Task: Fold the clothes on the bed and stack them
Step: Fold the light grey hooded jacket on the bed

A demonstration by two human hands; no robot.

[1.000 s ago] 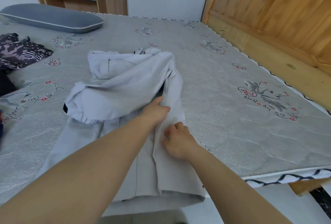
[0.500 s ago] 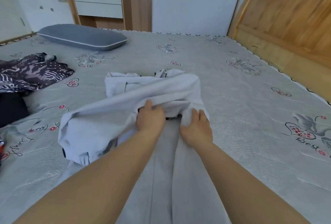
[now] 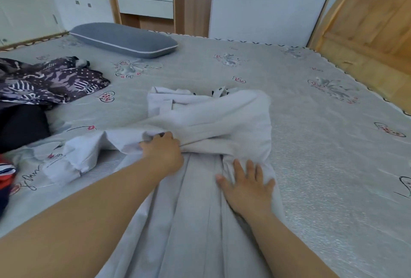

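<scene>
Your left hand (image 3: 163,153) clenches a bunched fold of the pale grey garment (image 3: 209,122), mid-bed (image 3: 311,144), to drag it over; your right hand (image 3: 246,186) lies flat, fingers spread, pinning the lower cloth.

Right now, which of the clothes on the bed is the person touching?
The pale grey garment in the middle: the left hand grips its fold and the right hand presses it flat. The dark patterned clothes lie untouched at the left.

A pale grey garment (image 3: 211,122) lies on a grey bed (image 3: 311,144) printed with red-and-grey motifs; the pillow (image 3: 124,38) is slate grey.
</scene>
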